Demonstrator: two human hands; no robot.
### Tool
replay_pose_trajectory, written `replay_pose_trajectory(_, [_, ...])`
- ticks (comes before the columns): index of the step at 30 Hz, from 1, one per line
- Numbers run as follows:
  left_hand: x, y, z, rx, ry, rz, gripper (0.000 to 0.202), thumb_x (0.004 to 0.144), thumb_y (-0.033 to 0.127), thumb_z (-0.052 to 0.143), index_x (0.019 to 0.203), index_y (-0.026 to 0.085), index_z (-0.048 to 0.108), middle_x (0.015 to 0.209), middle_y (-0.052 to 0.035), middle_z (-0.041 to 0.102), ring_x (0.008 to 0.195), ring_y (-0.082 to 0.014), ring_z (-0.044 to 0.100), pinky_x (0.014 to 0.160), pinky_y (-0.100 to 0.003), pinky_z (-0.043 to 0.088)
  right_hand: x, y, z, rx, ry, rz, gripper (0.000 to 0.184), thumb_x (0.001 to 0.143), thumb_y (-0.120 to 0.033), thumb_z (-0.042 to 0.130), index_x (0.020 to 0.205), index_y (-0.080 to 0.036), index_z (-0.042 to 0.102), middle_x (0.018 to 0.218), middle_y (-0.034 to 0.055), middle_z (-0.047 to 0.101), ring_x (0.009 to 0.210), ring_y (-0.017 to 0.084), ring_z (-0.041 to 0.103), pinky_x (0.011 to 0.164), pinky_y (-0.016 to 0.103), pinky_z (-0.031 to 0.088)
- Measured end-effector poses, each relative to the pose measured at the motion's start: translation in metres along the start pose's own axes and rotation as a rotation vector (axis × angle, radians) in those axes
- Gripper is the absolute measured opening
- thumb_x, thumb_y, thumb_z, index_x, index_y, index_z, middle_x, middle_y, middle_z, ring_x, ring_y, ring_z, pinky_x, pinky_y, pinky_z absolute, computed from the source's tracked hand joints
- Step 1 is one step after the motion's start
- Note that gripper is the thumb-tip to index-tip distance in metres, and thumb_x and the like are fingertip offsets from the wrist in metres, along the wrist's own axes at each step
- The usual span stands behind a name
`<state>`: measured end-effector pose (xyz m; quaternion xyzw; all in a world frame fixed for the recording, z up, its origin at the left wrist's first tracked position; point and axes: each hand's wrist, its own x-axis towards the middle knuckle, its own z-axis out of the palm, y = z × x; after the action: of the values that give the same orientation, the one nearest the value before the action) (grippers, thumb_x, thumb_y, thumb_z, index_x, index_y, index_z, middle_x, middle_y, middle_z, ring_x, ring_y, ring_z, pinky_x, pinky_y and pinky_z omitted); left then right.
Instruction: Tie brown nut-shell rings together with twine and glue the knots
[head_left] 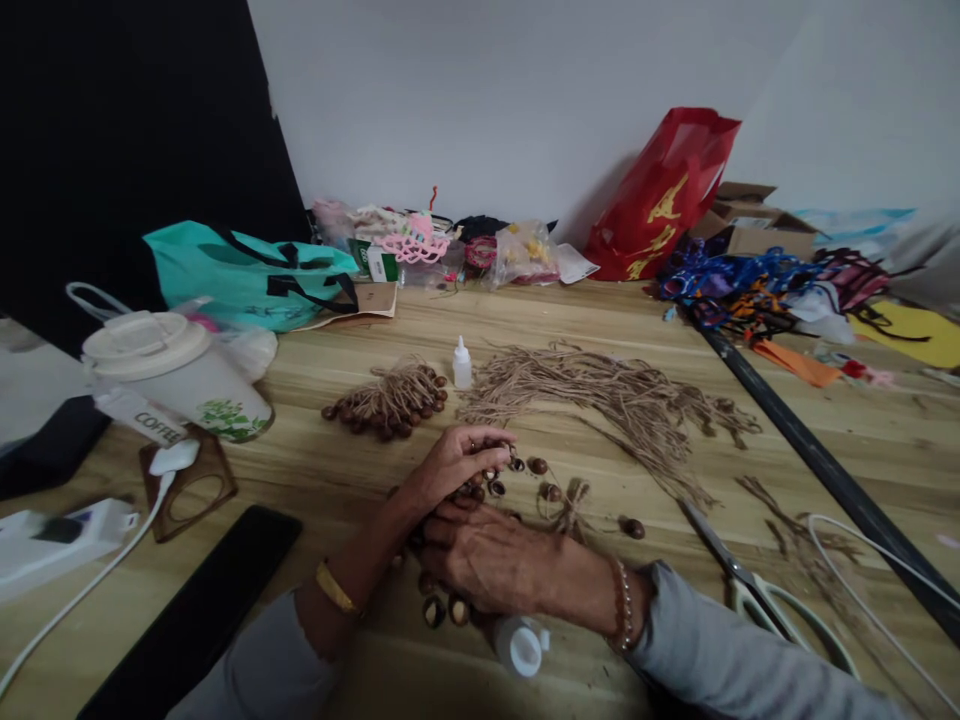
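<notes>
My left hand (461, 462) arches over a small pile of round brown nut-like shells (474, 490), its fingers stretched to the right and the thumb apart. Just below it, my right hand (487, 555) lies across the same pile, fingers loosely bent and pointing left, with the fingertips partly hidden. Neither shows a thing gripped. Cut half shells (458, 610) with pale insides lie beside the right hand. More brown shells (553, 493) and a knotted twine piece (574, 512) are to the right. A clear small bottle (523, 645) lies below the right wrist.
Behind the hands are a bundle of twine with brown shells (386, 400), a white dropper bottle (462, 365) and long twine strands (592, 385). Scissors (739, 570) lie right. A coffee cup (172, 365), a black phone-like slab (199, 610) and a teal bag (247, 275) are left.
</notes>
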<state>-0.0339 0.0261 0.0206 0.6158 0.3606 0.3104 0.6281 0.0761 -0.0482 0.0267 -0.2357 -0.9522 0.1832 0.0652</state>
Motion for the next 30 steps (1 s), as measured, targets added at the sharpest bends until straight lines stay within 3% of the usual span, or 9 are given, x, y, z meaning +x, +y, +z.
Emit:
replay_pose_trajectory(5, [0.001, -0.003, 0.000, 0.041, -0.027, 0.024, 0.033, 0.073, 0.031, 0.071, 0.102, 0.014, 0.070, 0.094, -0.0076, 0.072, 0.081, -0.0176, 0.064, 0.070, -0.024, 0.049, -0.009, -0.006, -0.022, -0.061, 0.050, -0.040, 0.013, 0.092, -0.017, 0.051, 0.102, -0.014, 0.059, 0.105, 0.0084, 0.062, 0.102, 0.020, 0.055, 0.092, 0.031, 0.043])
replay_pose_trajectory(10, [-0.001, -0.004, 0.007, 0.055, -0.104, 0.010, 0.031, 0.071, 0.026, 0.073, 0.100, 0.014, 0.071, 0.100, -0.0096, 0.073, 0.091, -0.0212, 0.065, 0.080, -0.029, 0.050, -0.044, -0.013, -0.046, 0.121, 0.153, 0.209, 0.012, 0.094, -0.023, 0.051, 0.101, -0.016, 0.057, 0.102, 0.0066, 0.061, 0.090, 0.017, 0.059, 0.081, 0.028, 0.046])
replay_pose_trajectory(14, [-0.005, 0.001, 0.018, 0.054, -0.181, -0.041, 0.026, 0.067, 0.020, 0.074, 0.092, 0.013, 0.072, 0.093, -0.0089, 0.073, 0.087, -0.0214, 0.066, 0.081, -0.030, 0.049, -0.083, -0.017, -0.053, 0.374, 0.395, 0.403, 0.013, 0.091, -0.013, 0.051, 0.100, -0.019, 0.057, 0.102, 0.0050, 0.061, 0.093, 0.016, 0.059, 0.082, 0.026, 0.046])
replay_pose_trajectory(17, [-0.007, 0.004, 0.025, 0.137, -0.195, -0.068, 0.024, 0.065, 0.015, 0.073, 0.089, 0.012, 0.072, 0.084, -0.0069, 0.072, 0.078, -0.0189, 0.064, 0.072, -0.027, 0.048, -0.106, -0.016, -0.048, 0.483, 0.663, 0.589, 0.010, 0.086, -0.013, 0.058, 0.093, -0.020, 0.057, 0.090, 0.0029, 0.062, 0.085, 0.016, 0.059, 0.078, 0.027, 0.047])
replay_pose_trajectory(19, [-0.008, 0.005, 0.029, 0.197, -0.223, -0.066, 0.023, 0.067, 0.015, 0.071, 0.090, 0.013, 0.072, 0.077, -0.0043, 0.070, 0.069, -0.0157, 0.061, 0.065, -0.024, 0.046, -0.116, -0.012, -0.039, 0.571, 0.771, 0.670, 0.007, 0.084, -0.015, 0.060, 0.089, -0.019, 0.057, 0.086, 0.0024, 0.061, 0.082, 0.016, 0.059, 0.077, 0.027, 0.047])
replay_pose_trajectory(23, [-0.011, 0.003, 0.035, 0.317, -0.295, -0.036, 0.020, 0.072, 0.016, 0.065, 0.091, 0.014, 0.072, 0.076, -0.0029, 0.069, 0.064, -0.0135, 0.057, 0.060, -0.022, 0.044, -0.123, 0.001, -0.017, 0.696, 0.907, 0.746, 0.009, 0.084, -0.023, 0.062, 0.091, -0.019, 0.059, 0.089, 0.0026, 0.061, 0.084, 0.017, 0.059, 0.077, 0.027, 0.047])
replay_pose_trajectory(26, [-0.012, 0.001, 0.037, 0.441, -0.340, 0.021, 0.022, 0.073, 0.012, 0.062, 0.092, 0.017, 0.072, 0.082, -0.0023, 0.070, 0.069, -0.0137, 0.057, 0.066, -0.023, 0.045, -0.124, 0.009, -0.002, 0.743, 1.027, 0.754, 0.012, 0.086, -0.028, 0.062, 0.095, -0.019, 0.059, 0.091, 0.0026, 0.061, 0.083, 0.016, 0.058, 0.075, 0.025, 0.047])
replay_pose_trajectory(30, [-0.011, -0.002, 0.040, 0.536, -0.405, 0.125, 0.020, 0.072, 0.009, 0.064, 0.088, 0.018, 0.072, 0.092, -0.0034, 0.069, 0.079, -0.0153, 0.059, 0.074, -0.025, 0.046, -0.128, 0.012, 0.006, 0.732, 1.086, 0.774, 0.015, 0.087, -0.030, 0.061, 0.099, -0.020, 0.060, 0.089, 0.0017, 0.061, 0.082, 0.015, 0.058, 0.073, 0.024, 0.046])
